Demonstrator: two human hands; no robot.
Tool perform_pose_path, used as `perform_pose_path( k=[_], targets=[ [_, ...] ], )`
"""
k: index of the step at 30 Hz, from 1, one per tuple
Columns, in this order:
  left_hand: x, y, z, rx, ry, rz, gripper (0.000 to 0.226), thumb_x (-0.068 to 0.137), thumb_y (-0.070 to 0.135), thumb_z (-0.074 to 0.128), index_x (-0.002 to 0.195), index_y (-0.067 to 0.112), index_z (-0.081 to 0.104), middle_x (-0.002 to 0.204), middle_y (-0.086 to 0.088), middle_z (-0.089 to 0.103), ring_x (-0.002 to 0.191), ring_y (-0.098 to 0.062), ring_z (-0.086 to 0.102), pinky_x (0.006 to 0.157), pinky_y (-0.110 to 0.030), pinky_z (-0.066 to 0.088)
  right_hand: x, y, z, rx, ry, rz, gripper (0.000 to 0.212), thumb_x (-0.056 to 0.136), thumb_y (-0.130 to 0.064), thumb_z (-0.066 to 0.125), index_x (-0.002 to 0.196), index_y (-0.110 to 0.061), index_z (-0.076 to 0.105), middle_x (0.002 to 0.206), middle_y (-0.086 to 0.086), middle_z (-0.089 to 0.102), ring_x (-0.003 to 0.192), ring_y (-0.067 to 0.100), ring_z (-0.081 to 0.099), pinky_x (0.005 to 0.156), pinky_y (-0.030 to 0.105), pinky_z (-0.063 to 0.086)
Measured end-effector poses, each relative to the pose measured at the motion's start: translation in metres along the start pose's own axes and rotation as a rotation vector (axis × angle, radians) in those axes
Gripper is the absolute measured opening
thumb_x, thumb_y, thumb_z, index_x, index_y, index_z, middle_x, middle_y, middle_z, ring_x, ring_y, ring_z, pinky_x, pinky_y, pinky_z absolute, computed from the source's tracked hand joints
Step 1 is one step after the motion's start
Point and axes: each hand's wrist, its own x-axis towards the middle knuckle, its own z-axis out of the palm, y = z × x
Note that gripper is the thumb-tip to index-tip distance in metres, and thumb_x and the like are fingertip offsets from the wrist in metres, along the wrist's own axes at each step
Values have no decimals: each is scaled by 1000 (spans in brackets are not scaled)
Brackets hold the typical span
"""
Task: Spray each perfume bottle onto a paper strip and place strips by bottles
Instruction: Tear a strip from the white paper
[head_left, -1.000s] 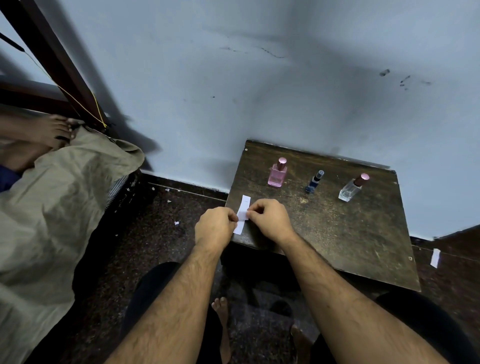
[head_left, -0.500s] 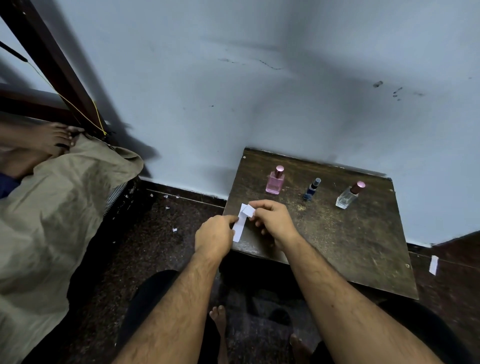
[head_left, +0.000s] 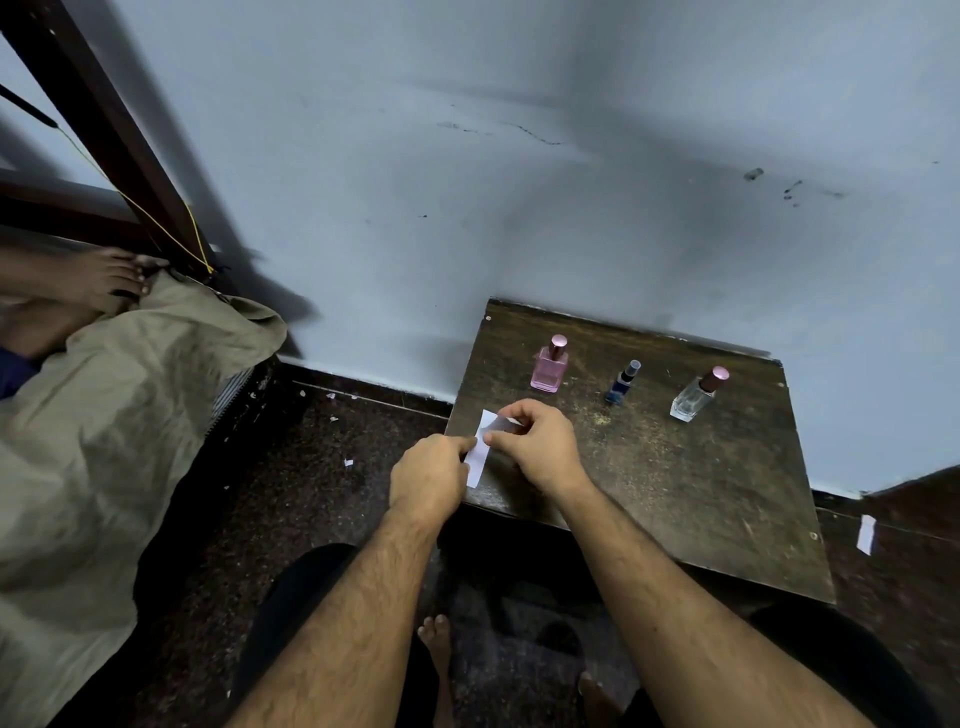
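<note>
— Both hands on the strip (head_left: 479, 451): left hand (head_left: 428, 480) pinches one edge, right hand (head_left: 535, 447) pinches the other.
— Where's that?
— Table's (head_left: 675, 493) near corner; pink (head_left: 549, 365), blue (head_left: 622, 383), clear (head_left: 696, 396) bottles stand behind it.

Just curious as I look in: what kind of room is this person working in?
Most likely a bedroom at home. A bed with rumpled bedding fills the left side, a low wooden table stands against a scuffed painted wall, and perfume bottles stand on it.
</note>
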Motion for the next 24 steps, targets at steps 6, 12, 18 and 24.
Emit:
perform_pose_path(
  k=[6,12,18,24],
  targets=[
    [-1,1,3,47,7,34,43,97,23,45,136,42,51,121,0,62,110,-27,59,84,-37,48,-5,-7,-9,-410,5,-156,22,86,-19,55,93,-26,75,93,-9,74,89,16,66,77,34,54],
    [-8,9,7,169,44,121,30,93,10,49,121,20,56,109,-5,53,96,-30,62,71,-36,45,-6,-6,-22,-598,-109,-207,14,87,-30,62,92,-28,75,90,-4,72,88,23,66,74,36,54],
    [-7,9,6,158,78,153,32,95,14,50,123,28,56,96,-1,51,92,-27,62,70,-34,46,-5,-15,-26,-604,-36,-197,9,84,-28,65,88,-25,72,87,-4,73,87,23,66,64,29,44],
    [-8,7,8,247,29,167,38,100,17,46,137,25,49,112,-6,49,95,-28,60,67,-33,40,1,-21,-26,-631,-100,-180,10,86,-28,65,89,-25,74,92,-4,74,90,22,65,67,27,42]
  ],
)
